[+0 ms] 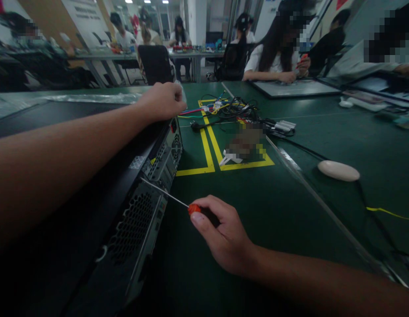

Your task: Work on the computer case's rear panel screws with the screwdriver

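A black desktop computer case (75,211) lies on its side on the green table, its rear panel with vents facing right. My right hand (220,233) is closed round a screwdriver (191,207) with an orange-and-black handle; its thin shaft reaches left to the top edge of the rear panel. My left hand (163,102) rests as a loose fist on the far upper corner of the case, with the forearm stretched across it. Whether the left fingers hold anything is hidden.
Yellow tape lines (207,154) mark boxes on the green mat (257,207). A tangle of cables and connectors (237,112) lies beyond them. A white oval mouse (338,170) sits at right. Several other people sit at tables behind; one (277,53) works across from me.
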Motion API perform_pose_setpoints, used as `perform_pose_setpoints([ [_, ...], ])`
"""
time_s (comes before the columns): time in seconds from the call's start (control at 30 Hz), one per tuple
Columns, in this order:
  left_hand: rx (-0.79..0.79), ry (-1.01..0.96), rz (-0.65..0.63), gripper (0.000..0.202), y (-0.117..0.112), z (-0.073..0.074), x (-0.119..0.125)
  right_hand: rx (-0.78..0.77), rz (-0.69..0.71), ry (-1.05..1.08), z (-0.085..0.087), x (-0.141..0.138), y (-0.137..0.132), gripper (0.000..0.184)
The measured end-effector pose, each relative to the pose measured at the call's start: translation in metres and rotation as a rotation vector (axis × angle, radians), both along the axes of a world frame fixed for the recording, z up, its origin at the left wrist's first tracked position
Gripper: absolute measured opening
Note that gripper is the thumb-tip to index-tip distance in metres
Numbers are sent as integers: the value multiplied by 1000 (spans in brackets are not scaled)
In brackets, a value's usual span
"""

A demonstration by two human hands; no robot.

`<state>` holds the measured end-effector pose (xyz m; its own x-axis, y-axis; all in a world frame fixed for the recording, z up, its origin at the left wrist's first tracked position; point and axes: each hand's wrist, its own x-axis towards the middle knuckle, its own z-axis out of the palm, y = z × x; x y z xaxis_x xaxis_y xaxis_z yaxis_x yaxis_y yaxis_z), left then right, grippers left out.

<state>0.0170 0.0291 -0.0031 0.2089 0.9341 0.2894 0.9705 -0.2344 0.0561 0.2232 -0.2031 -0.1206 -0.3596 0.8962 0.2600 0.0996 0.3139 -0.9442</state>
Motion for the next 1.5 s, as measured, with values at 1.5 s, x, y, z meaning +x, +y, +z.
perform_pose_setpoints([
  [1.5,-44,31,-46,29,-8,5,-1,-64,-11,55,-3,-2,-1,13],
])
